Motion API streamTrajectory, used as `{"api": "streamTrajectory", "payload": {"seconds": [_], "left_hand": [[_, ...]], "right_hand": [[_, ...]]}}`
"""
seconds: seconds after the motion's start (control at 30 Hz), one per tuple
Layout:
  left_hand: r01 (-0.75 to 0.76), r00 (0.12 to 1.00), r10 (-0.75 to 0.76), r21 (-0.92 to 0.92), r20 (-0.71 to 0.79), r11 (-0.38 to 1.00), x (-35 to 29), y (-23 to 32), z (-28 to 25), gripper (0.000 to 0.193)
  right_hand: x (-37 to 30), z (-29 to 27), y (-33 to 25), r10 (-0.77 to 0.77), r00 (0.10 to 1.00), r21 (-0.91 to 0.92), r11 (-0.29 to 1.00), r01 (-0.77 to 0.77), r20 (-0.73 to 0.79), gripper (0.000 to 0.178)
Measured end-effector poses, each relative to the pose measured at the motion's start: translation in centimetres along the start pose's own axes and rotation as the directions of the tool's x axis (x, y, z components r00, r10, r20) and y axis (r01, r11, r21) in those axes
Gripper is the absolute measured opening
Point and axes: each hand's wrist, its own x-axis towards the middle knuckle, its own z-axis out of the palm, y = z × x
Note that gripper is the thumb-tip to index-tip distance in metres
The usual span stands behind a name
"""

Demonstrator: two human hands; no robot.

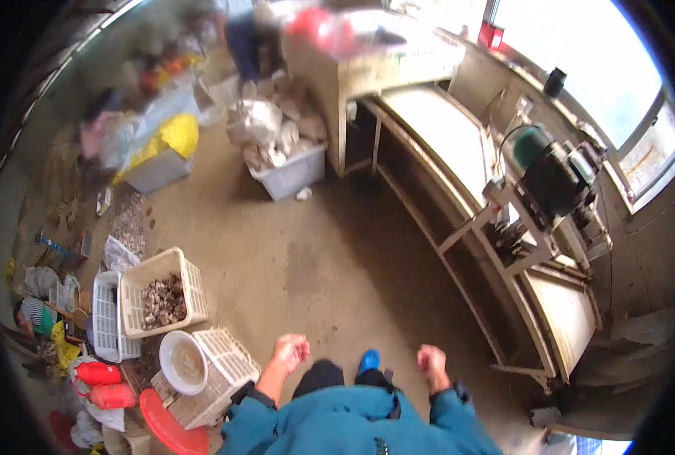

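Observation:
My left hand [290, 350] hangs in front of me above the floor, its fingers curled closed with no object visible in them. The nearest thing to it is a cream plastic crate [227, 350] lying on its side, with a round white basin [172, 364] beside its left end. My right hand [431, 360] is also loosely closed and holds nothing that I can see. It is apart from the long bench [444, 262] on the right. Neither hand touches anything.
A cream basket [201, 299] with dark scraps stands at the left, beside a white basket [101, 326]. Two red cylinders [98, 373] and a red lid [159, 428] lie nearby. A grey tub [299, 174] of wrapped bundles stands ahead. A motor-driven machine [554, 178] sits on the bench.

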Motion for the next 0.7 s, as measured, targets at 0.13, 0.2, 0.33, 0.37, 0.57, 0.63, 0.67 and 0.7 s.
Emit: {"api": "streamTrajectory", "payload": {"seconds": [0.13, 0.2, 0.33, 0.37, 0.57, 0.63, 0.67, 0.7], "left_hand": [[-0.068, 0.998, 0.066, -0.237, -0.015, 0.969, 3.9, 5.2, -0.2, 0.006], [-0.009, 0.994, -0.02, -0.26, -0.109, 0.966, 6.0, 6.9, -0.1, 0.007], [0.079, 0.957, -0.165, -0.332, -0.237, 0.94, 12.3, 10.4, -0.9, 0.009], [0.088, 0.957, -0.172, -0.334, -0.232, 0.938, 14.4, 11.7, -1.0, 0.009], [0.074, 0.949, -0.142, -0.238, -0.282, 0.968, 20.4, 20.4, 0.5, 0.011], [0.079, 0.954, -0.128, -0.185, -0.273, 0.98, 23.9, 22.7, 1.6, 0.011], [0.088, 0.954, -0.129, -0.16, -0.272, 0.983, 25.7, 24.2, 2.6, 0.011], [0.065, 0.945, -0.121, -0.186, -0.305, 0.98, 26.9, 25.4, 2.0, 0.011]], "right_hand": [[5.8, 6.9, -10.6, -0.508, 0.787, -0.466, 0.634, 0.616, 0.35, 0.009], [6.2, 11.4, -16.3, -0.179, 0.957, -0.037, 0.981, 0.192, 0.23, 0.019], [10.8, 16.9, -19.5, -0.148, 0.977, -0.082, 0.983, 0.162, 0.154, 0.012], [12.7, 18.3, -20.3, -0.186, 0.964, -0.106, 0.972, 0.209, 0.189, 0.012], [13.8, 24.8, -24.6, -0.041, 0.98, -0.181, 0.981, 0.077, 0.195, 0.016], [17.4, 23.3, -23.8, -0.334, 0.859, -0.543, 0.671, 0.506, 0.388, 0.015], [18.6, 22.7, -23.1, -0.276, 0.938, -0.516, 0.783, 0.347, 0.211, 0.016], [18.9, 23.9, -23.8, -0.349, 0.862, -0.476, 0.725, 0.497, 0.369, 0.016]]}}
